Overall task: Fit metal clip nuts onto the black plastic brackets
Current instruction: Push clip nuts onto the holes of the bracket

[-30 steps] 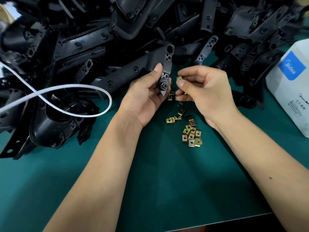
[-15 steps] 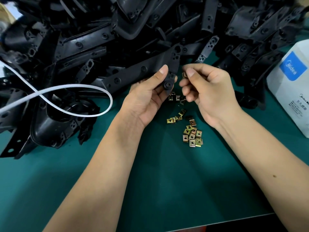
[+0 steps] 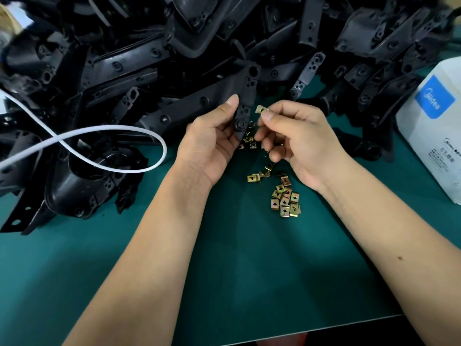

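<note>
**Clip nut poised beside the bracket's end**

A person is working at a table covered in a dark green mat (image 3: pixel 224 283); the left hand (image 3: pixel 212 143) is gripping the narrow end of a long black plastic bracket (image 3: pixel 197 106), thumb curled over its front face and fingers wrapping behind, so that grip is closed firmly on the part; the right hand (image 3: pixel 296 136) is pinching a small brass-coloured metal clip nut (image 3: pixel 261 109) between thumb and forefinger, the other fingers curling loosely beneath; the nut is hovering just beside the bracket's tab, not yet touching it.

To do this step well, the nut's open mouth probably needs turning toward the tab's edge, then sliding on squarely until its hole is lining up with the bracket's hole; the left hand should be bracing the tab against the push.

A loose scatter of spare brass clip nuts (image 3: pixel 284 198) is lying on the mat below the hands; a tall heap of black plastic brackets (image 3: pixel 124 58) is crowding the far side and left; a white looped cable (image 3: pixel 104 131) is resting on that heap; a white cardboard box with a blue label (image 3: pixel 431 136) is standing at the right edge; the near half of the mat is giving the forearms room.
</note>
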